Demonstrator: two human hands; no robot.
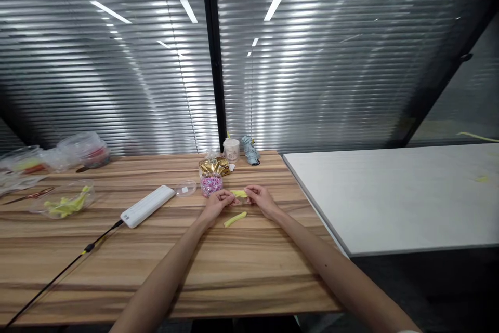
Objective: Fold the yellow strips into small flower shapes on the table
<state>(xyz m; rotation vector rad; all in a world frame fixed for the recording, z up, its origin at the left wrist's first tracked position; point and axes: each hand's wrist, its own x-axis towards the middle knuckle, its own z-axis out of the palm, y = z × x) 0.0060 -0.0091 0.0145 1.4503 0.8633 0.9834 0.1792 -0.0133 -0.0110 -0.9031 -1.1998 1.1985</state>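
Note:
Between both hands a short yellow strip [239, 194] is stretched sideways above the wooden table. The fingers of my left hand [219, 202] pinch its left end, and those of my right hand [262, 199] pinch its right end. Its material is too small to make out. A second yellow strip [235, 219] lies on the table just below the hands. Behind my left hand stands a clear round tub [211, 184] filled with pink and purple bands. Its clear lid [185, 188] lies to the left of it.
A white power bank [147, 206] with a black cable lies left. Beyond it are a clear container with yellow pieces [70, 204], scissors [31, 196] and clear tubs [83, 148]. A gold packet [215, 166], white cup [231, 150] and blue-grey bundle [250, 150] stand behind. A white table [397, 198] adjoins right.

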